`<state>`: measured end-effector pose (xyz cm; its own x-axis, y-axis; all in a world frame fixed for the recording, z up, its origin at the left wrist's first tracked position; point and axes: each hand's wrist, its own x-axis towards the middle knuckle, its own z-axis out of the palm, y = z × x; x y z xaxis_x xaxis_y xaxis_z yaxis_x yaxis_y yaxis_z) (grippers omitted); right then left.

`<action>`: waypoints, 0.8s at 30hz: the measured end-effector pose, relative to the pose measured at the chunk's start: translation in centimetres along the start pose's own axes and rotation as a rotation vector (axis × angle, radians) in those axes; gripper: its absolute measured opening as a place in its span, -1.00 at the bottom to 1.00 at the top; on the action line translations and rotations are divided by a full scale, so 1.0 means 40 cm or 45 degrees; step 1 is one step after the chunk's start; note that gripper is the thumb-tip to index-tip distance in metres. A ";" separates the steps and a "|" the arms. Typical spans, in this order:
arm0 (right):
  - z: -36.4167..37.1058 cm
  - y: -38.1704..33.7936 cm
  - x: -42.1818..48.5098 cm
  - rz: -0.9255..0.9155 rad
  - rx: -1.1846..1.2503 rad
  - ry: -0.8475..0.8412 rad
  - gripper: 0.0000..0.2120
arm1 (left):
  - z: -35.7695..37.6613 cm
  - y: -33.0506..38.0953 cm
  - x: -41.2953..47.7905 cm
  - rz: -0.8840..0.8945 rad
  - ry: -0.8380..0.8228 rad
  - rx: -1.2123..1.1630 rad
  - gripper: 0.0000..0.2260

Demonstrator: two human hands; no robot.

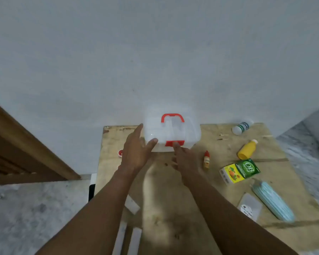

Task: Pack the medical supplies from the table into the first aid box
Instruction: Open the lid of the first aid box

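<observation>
Worn wooden table (pixel 173 199): lidded translucent plastic first aid box with red handle (pixel 171 131) at fingertips; left hand (pixel 136 150) open, straight-fingered, beside its left wall; right hand (pixel 184 159) forefinger on small red front latch (pixel 168 143), gripping nothing; brace box, then flip latch up; supplies (pixel 239 170) lie rightward

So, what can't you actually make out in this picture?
All in the head view:
- first aid box contents: lid shut, plastic cloudy.
- red-and-white item: mostly behind the left hand.
- white bottle label: too small, blurred.
- right hand on the red latch: pressing or gripping, blurred.
- white strips: cut off by bottom edge.
</observation>
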<state>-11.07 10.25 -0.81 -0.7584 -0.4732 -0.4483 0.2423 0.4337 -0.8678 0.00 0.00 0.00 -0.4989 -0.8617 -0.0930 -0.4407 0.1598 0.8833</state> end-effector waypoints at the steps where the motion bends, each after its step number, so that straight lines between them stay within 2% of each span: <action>1: 0.005 -0.008 0.011 0.050 0.125 -0.017 -0.74 | 0.011 0.003 0.025 -0.021 0.007 -0.041 -0.31; 3: 0.007 -0.017 0.039 0.173 0.288 -0.035 -0.73 | 0.028 0.015 0.068 -0.074 -0.010 -0.056 -0.27; 7: 0.008 -0.013 0.085 0.309 0.410 -0.036 -0.65 | 0.052 0.027 0.117 -0.172 -0.066 -0.107 -0.25; 15: 0.030 0.023 0.119 0.355 0.494 0.003 -0.58 | 0.070 0.012 0.119 -0.178 -0.007 -0.155 -0.25; 19: 0.034 0.024 0.114 0.415 0.516 -0.048 -0.39 | 0.068 0.017 0.118 -0.185 -0.016 -0.128 -0.25; 24: 0.031 0.027 0.109 0.425 0.515 -0.048 -0.29 | 0.065 0.024 0.120 -0.185 -0.024 -0.098 -0.27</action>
<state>-13.36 7.68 -3.97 -0.5791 -0.3906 -0.7156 0.6872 0.2383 -0.6863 -4.76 -2.72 -0.80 -0.4486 -0.8635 -0.2304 -0.4514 -0.0036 0.8923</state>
